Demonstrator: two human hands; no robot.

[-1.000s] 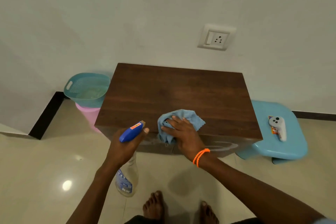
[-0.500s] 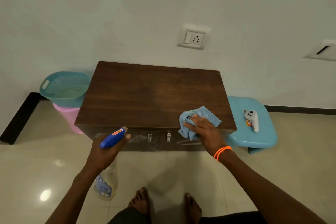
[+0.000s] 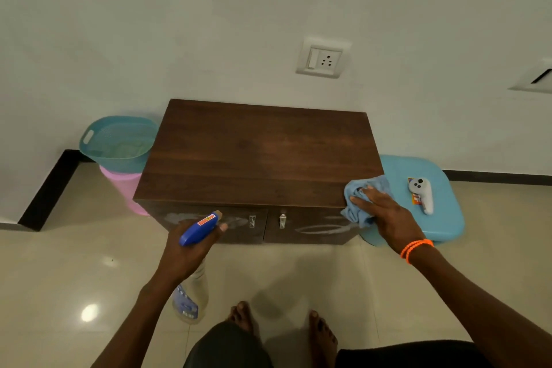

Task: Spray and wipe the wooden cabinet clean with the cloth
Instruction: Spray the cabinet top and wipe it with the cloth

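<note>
At the front right corner of the wooden cabinet (image 3: 257,155), the right hand (image 3: 385,215) is pressing the blue cloth (image 3: 363,200) flat, fingers spread over it. The top is looking evenly dark — likely wiped already — while pale smears are showing on both doors, so the front seems left to do. The left hand (image 3: 188,251) is gripping the spray bottle (image 3: 198,230), curled tight, nozzle aimed at the doors.
</note>
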